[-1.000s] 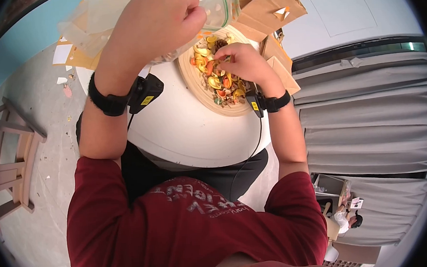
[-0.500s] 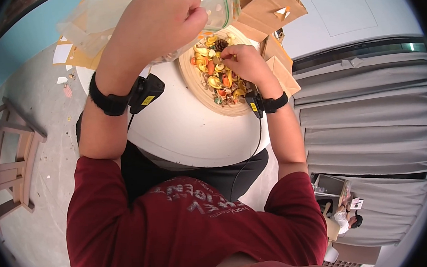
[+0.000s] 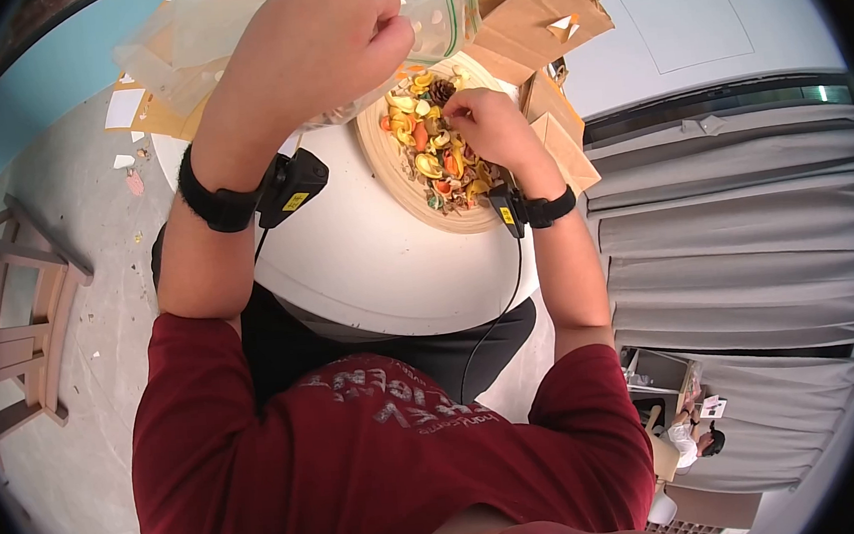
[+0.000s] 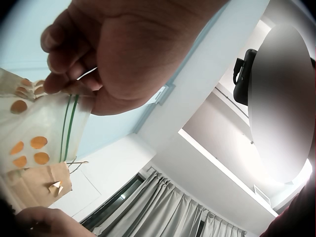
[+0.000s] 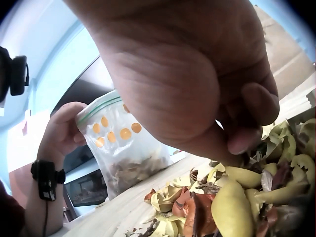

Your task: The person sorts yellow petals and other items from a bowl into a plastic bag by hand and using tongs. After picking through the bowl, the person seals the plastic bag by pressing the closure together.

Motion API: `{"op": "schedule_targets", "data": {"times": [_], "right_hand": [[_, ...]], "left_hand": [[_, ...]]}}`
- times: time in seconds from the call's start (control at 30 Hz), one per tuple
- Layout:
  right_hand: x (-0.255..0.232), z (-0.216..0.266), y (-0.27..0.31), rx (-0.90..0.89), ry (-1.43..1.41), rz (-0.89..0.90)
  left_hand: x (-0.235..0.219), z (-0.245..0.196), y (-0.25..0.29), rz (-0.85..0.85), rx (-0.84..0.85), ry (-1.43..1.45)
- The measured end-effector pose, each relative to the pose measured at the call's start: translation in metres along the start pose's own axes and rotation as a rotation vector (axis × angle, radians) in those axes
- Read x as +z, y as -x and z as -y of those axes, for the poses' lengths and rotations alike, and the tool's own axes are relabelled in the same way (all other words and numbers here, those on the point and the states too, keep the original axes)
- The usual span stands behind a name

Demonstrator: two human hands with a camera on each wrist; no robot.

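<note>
My left hand point(image 3: 320, 50) grips the top edge of a clear zip bag point(image 3: 439, 17) with green seal lines and orange dots. Brownish dried bits lie in the bottom of this bag point(image 5: 113, 153) in the right wrist view. A round, pale wooden plate point(image 3: 374, 161) bears a heap of potpourri point(image 3: 429, 164), in yellow, orange and brown pieces. A pine cone point(image 3: 441, 91) sits among them near my right hand point(image 3: 496, 126). That hand's fingers point(image 5: 244, 140) are curled down at the heap; I cannot tell whether they pinch a piece.
Brown paper bags point(image 3: 528, 18) stand beyond the plate and to its right. The white round table point(image 3: 377, 271) reaches close to my lap. Scraps lie on the floor around a wooden chair point(image 3: 20, 319) at left. Grey curtains point(image 3: 735, 223) hang at right, with another person point(image 3: 684, 443) below them.
My right hand's fingers have drawn together and shifted slightly right over the heap, uncovering more of the pine cone. The left hand and its bag hold almost still.
</note>
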State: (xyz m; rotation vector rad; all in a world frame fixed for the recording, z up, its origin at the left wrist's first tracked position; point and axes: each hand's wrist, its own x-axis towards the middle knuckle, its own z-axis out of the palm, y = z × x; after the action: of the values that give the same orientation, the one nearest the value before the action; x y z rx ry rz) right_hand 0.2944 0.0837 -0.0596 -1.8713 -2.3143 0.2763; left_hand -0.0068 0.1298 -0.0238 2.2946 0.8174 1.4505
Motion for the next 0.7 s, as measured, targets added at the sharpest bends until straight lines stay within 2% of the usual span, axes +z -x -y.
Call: {"op": "schedule_targets", "data": {"times": [0.13, 0.23, 0.33, 0.43, 0.53, 0.57, 0.67, 0.7], "right_hand": [[-0.004, 0.013, 0.001, 0.062, -0.285, -0.022], [0.003, 0.018, 0.003, 0.112, -0.415, 0.078], [0.006, 0.022, 0.003, 0.032, -0.323, 0.140], [0.004, 0.019, 0.001, 0.018, -0.212, 0.078], [0.000, 0.017, 0.001, 0.068, -0.297, -0.119], [-0.005, 0.019, -0.001, 0.139, -0.383, -0.156], [-0.025, 0.036, -0.001, 0.072, -0.640, -0.447], [-0.032, 0.046, -0.001, -0.002, -0.687, -0.535]], "left_hand": [[0.000, 0.000, 0.000, 0.002, -0.009, 0.007], [0.001, -0.001, 0.000, 0.005, -0.013, -0.003], [0.000, -0.001, 0.000, -0.003, -0.005, -0.004], [0.000, 0.000, 0.000, 0.003, 0.003, -0.007], [0.000, 0.000, 0.000, 0.004, 0.003, -0.001], [0.000, 0.000, 0.000, 0.005, 0.007, 0.003], [0.000, -0.001, 0.000, 0.009, 0.010, 0.007], [0.001, -0.002, 0.000, 0.010, 0.007, 0.007]]}}
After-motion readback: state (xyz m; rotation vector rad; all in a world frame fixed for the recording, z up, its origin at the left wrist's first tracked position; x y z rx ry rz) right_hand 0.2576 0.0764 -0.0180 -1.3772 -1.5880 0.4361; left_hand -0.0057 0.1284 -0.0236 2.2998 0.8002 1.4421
